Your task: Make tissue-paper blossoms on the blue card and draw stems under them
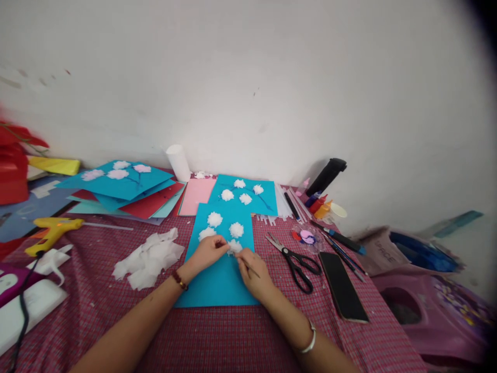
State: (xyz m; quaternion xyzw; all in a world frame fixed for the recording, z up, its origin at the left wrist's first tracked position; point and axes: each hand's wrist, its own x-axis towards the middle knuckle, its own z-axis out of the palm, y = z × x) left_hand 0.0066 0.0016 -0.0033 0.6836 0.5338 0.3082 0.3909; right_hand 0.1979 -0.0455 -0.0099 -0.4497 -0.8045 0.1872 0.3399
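Note:
A blue sheet of paper (217,287) lies in front of me with several fluffy white paper flowers on it, one of them (236,229) at its right side. Between my two hands is another white flower (234,246), low on that group. My left hand (212,251) pinches this flower's left edge with thumb and fingertips. My right hand (256,274) is closed around a thin brown stick (253,270), its tip hidden near the flower's right edge. Crumpled white tissue pieces (151,256) lie to the left of my left hand.
Black-handled scissors (297,261) and a phone (342,286) lie right of the sheet. Behind it is a second blue sheet (267,190) with white flowers. At left are a yellow glue gun (52,233) and stacked coloured papers (155,178). Paint bottles (324,209) stand near the wall.

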